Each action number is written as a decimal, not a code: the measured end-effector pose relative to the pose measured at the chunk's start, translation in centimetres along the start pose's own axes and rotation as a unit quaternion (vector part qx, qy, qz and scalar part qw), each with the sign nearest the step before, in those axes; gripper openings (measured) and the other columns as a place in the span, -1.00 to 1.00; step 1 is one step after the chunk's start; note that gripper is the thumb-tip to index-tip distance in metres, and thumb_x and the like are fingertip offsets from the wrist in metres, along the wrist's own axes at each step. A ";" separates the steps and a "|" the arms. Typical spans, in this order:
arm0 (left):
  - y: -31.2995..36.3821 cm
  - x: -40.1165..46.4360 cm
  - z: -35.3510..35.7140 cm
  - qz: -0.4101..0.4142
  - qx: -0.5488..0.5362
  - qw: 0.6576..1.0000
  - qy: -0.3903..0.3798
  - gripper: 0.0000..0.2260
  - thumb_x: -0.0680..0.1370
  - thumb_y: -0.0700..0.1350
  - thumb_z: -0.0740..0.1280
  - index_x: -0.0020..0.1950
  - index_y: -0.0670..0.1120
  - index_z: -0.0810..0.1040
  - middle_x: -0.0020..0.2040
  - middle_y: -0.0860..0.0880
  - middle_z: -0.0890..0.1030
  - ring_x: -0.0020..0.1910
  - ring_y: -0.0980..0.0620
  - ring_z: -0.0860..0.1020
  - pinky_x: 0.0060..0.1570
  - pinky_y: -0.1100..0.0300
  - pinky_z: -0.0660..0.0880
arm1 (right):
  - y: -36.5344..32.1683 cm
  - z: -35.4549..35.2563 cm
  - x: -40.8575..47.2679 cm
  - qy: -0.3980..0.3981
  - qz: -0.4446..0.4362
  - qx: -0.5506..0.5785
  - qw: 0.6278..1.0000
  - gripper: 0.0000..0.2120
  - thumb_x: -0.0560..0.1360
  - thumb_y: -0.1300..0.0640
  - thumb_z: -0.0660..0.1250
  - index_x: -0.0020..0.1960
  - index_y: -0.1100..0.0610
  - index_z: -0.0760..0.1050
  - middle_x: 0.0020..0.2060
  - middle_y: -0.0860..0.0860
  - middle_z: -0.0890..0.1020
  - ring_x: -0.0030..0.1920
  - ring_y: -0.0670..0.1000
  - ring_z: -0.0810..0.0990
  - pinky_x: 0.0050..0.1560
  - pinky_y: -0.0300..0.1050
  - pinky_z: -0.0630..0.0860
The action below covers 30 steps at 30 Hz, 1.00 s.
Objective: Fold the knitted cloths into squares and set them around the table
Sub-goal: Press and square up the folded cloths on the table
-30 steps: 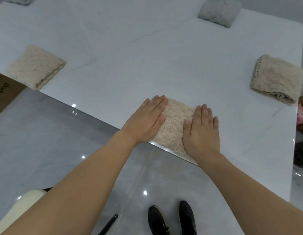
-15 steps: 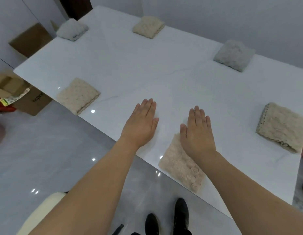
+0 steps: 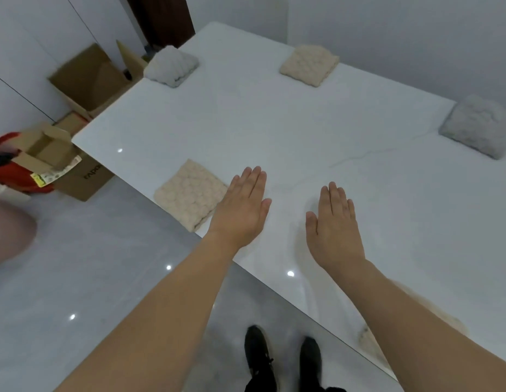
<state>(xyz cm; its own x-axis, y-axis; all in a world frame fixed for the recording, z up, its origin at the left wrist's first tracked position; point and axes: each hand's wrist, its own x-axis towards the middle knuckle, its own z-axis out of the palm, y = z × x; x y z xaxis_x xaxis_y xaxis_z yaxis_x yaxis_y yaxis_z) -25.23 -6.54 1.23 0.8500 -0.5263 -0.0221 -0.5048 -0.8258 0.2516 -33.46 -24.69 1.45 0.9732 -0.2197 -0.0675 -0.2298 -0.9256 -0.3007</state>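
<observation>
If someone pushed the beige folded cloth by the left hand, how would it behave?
The beige cloth would probably slide easily: the table looks glossy. Its chunky knit suggests it is soft and floppy, so lifting by one corner may undo the fold. It likely won't roll, lying flat.

Your right forearm [image 3: 433, 329] covers most of the beige folded cloth [image 3: 366, 339] at the counter's [image 3: 302, 131] near edge; only a blurred corner shows. Your left hand [image 3: 240, 210] overlaps one corner of the beige cloth [image 3: 189, 193] beside it. The grey cloth [image 3: 478, 125] and the counter run off the right edge. At the left edge, a blurred pinkish shape [image 3: 8, 230] cannot be identified.
</observation>
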 end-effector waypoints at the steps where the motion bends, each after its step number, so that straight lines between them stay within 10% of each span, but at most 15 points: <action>1: -0.8 0.5 -0.1 0.003 0.001 1.000 -0.002 -0.38 0.64 0.10 -0.17 0.59 -0.24 0.12 0.60 -0.16 0.15 0.60 -0.11 0.04 0.57 0.02 -0.08 | -0.5 0.2 0.7 -0.005 0.006 -0.001 1.000 -0.32 0.55 -0.07 -0.24 0.55 0.31 0.01 0.55 0.19 0.03 0.56 0.14 -0.04 0.54 0.03 -0.13; 30: -23.5 8.3 -1.8 0.037 -0.082 0.995 -0.031 -0.49 0.71 0.01 -0.07 0.62 -0.18 0.03 0.63 -0.08 0.04 0.61 0.02 -0.08 0.56 0.15 -0.19 | -16.8 9.0 12.3 0.009 0.090 0.104 0.990 -0.41 0.61 0.00 -0.16 0.57 0.26 -0.07 0.57 0.14 -0.06 0.56 0.06 -0.14 0.54 -0.03 -0.20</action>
<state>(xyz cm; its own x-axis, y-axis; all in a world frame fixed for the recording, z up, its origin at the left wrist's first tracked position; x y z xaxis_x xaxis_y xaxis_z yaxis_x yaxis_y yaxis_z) -6.07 8.88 -3.16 0.7976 -0.6006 -0.0557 -0.5304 -0.7423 0.4095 -17.55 -9.06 -2.87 0.9162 -0.3819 -0.1210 -0.3912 -0.7879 -0.4755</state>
